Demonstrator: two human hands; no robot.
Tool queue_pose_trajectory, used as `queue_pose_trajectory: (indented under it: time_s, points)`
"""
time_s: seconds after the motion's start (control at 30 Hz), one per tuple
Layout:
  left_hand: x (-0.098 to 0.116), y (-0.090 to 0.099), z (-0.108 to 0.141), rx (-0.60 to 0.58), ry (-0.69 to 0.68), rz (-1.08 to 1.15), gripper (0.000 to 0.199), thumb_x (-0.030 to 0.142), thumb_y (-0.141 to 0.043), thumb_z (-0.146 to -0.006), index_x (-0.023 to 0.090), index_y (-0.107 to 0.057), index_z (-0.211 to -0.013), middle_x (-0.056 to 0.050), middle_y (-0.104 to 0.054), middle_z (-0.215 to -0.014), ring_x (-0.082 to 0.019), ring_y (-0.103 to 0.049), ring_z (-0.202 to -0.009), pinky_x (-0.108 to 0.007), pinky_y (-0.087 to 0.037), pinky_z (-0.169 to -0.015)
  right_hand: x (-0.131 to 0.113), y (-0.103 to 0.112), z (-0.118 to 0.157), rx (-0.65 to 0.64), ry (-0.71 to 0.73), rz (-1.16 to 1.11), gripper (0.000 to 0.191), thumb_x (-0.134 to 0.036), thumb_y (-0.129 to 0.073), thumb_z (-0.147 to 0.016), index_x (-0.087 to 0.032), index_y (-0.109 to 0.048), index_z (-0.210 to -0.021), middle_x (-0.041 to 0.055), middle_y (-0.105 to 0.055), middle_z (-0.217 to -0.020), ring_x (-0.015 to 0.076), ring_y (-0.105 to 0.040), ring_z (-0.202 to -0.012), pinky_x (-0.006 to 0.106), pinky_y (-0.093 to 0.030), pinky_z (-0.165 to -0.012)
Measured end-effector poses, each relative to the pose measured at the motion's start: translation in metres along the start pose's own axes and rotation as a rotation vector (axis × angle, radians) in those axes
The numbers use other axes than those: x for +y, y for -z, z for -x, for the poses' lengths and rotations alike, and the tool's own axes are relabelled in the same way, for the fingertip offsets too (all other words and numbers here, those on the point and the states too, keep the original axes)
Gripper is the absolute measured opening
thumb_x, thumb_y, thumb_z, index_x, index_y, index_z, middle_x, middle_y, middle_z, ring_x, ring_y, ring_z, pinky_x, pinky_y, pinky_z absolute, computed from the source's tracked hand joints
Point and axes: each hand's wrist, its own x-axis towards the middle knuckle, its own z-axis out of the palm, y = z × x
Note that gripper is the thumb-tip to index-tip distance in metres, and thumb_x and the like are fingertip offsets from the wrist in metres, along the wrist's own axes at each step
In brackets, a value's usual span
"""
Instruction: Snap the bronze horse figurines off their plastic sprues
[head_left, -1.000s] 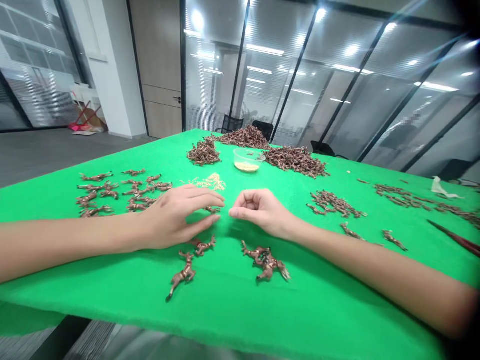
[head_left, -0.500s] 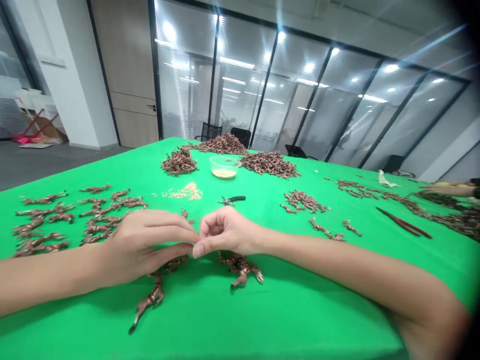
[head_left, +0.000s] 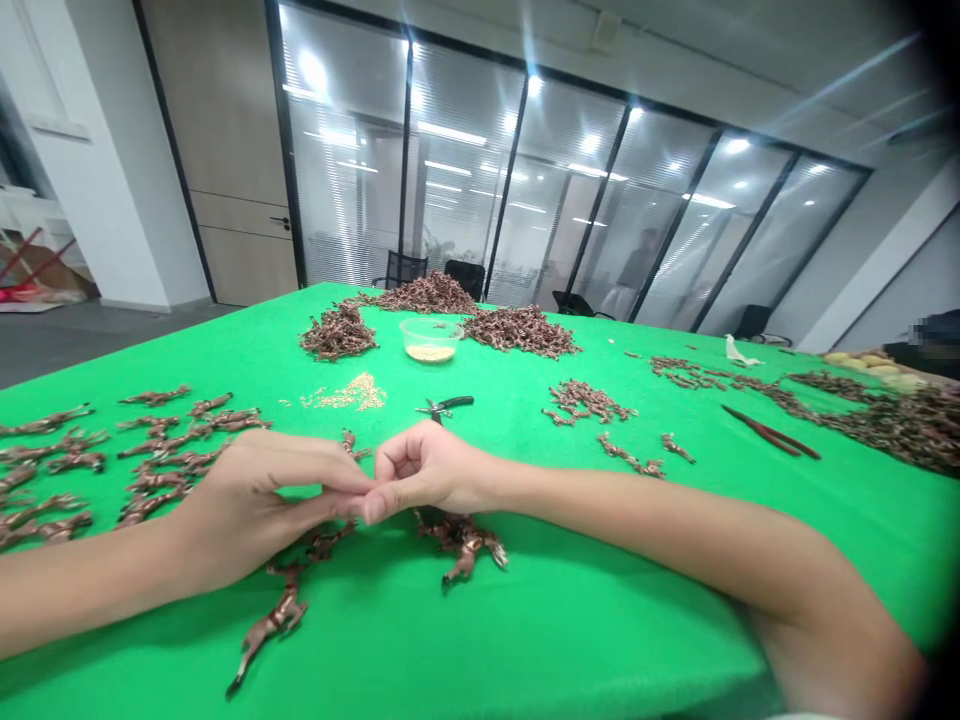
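Observation:
My left hand (head_left: 259,500) and my right hand (head_left: 431,470) meet over the near part of the green table, fingertips pinched together. Whatever lies between them is too small or hidden to make out. Just below my left hand lies a brown animal figurine (head_left: 274,622), partly covered at its upper end by the hand. Under my right wrist sits another figurine cluster (head_left: 469,550), also partly hidden. Several similar figurines (head_left: 161,480) are spread to the left of my left hand. Beyond my right hand are small pliers (head_left: 448,405) with black handles.
A clear plastic bowl (head_left: 431,342) holds pale yellow bits, and loose golden bits (head_left: 360,392) lie before it. Brown piles (head_left: 521,330) stand farther back. Long brown tweezers (head_left: 772,432) lie to the right, near a dark heap (head_left: 900,425) and another person's dark sleeve (head_left: 937,335).
The view has swung right, so the table's contents appear farther left. My hands stay pinched together. The other person's hand at the right is no longer distinct; a figure now shows behind the glass.

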Motion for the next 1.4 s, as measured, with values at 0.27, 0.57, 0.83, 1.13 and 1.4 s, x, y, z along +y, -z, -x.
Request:
queue_pose_trajectory:
  time_s: [0.27,0.57,0.83,1.13,1.4]
  points:
    - [0.007,0.002,-0.011,0.045,0.153,-0.106,0.021,0.030,-0.060,-0.097,0.019,-0.069,-0.082,0.003,-0.070,-0.069,-0.009,-0.064,-0.058,-0.017,-0.048,-0.056,-0.004,-0.004,0.003,0.121,0.051,-0.042,0.055,-0.068,-0.078,-0.072,-0.013,-0.067,-0.076,-0.0102,-0.033,-0.051,0.0066,-0.021,-0.049,0.026,-0.010,-0.046]
    - [-0.016,0.011,0.001,0.040,-0.228,-0.599,0.011,0.020,-0.063,-0.095,0.022,-0.066,-0.105,-0.003,-0.076,-0.091,-0.015,-0.070,-0.074,-0.025,-0.051,-0.067,-0.001,-0.005,-0.001,0.250,0.064,-0.139,0.044,-0.045,-0.090,-0.062,-0.011,-0.074,-0.084,-0.0051,-0.057,-0.059,0.0063,-0.039,-0.053,0.022,-0.025,-0.049]
    - [-0.012,0.008,-0.001,0.062,-0.330,-0.648,0.011,0.018,-0.065,-0.094,0.018,-0.067,-0.104,-0.003,-0.075,-0.088,-0.014,-0.069,-0.070,-0.024,-0.050,-0.065,-0.001,-0.008,0.001,0.280,0.051,-0.129,0.041,-0.042,-0.092,-0.058,-0.011,-0.074,-0.077,-0.0010,-0.065,-0.066,0.0077,-0.047,-0.057,0.022,-0.033,-0.055]
    - [-0.010,0.010,0.002,0.018,-0.344,-0.690,0.008,0.020,-0.063,-0.095,0.019,-0.068,-0.102,-0.004,-0.073,-0.082,-0.014,-0.068,-0.068,-0.023,-0.053,-0.067,-0.006,-0.014,0.003,0.290,0.031,-0.005,0.034,-0.036,-0.089,-0.065,-0.011,-0.070,-0.077,-0.0045,-0.057,-0.059,0.0058,-0.040,-0.050,0.021,-0.027,-0.046]
    - [-0.009,0.009,0.004,0.004,-0.323,-0.652,0.008,0.023,-0.062,-0.096,0.021,-0.067,-0.102,-0.003,-0.071,-0.081,-0.012,-0.066,-0.065,-0.021,-0.054,-0.065,-0.003,-0.016,0.008,0.263,0.101,0.200,0.009,-0.019,-0.069,-0.082,-0.011,-0.066,-0.080,-0.0086,-0.043,-0.052,0.0049,-0.031,-0.047,0.019,-0.020,-0.041]
